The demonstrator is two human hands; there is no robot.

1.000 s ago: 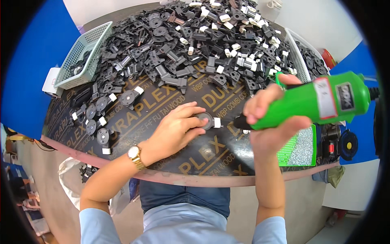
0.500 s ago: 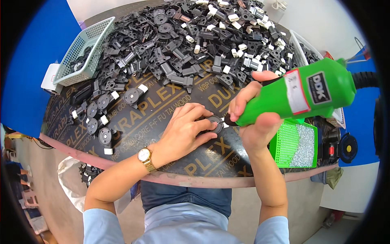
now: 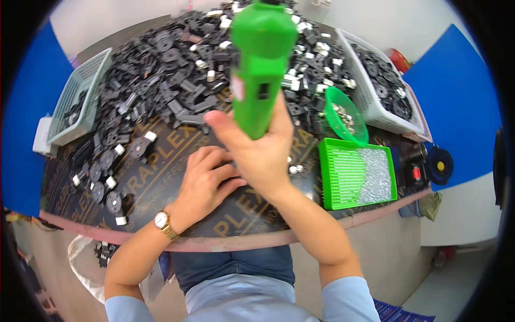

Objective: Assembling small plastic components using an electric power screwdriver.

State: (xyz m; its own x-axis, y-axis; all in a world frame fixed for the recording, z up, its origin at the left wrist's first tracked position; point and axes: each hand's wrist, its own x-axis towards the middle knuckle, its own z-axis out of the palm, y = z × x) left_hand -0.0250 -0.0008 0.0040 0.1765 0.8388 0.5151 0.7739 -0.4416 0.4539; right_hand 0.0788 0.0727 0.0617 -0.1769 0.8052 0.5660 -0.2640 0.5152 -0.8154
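My right hand [image 3: 263, 155] grips a green electric screwdriver [image 3: 260, 70], held upright over the dark table [image 3: 161, 177] with its tip hidden under the hand. My left hand [image 3: 206, 180], with a gold wristwatch, lies flat on the table just left of it, fingers pressed down on a small part that I cannot see. A big heap of black plastic parts with white pieces [image 3: 177, 70] covers the table's far half. A few assembled black parts [image 3: 107, 182] lie in a loose row at the left.
A green tray of screws [image 3: 358, 173] sits at the right, with a green scoop [image 3: 343, 115] behind it. A white basket of black parts [image 3: 381, 86] stands at the far right, a pale green basket [image 3: 75, 104] at the far left. The table edge runs close to my body.
The screwdriver swung from lying sideways at the right to standing upright over the part. My right hand moved left and closer to my left hand, which stayed in place.
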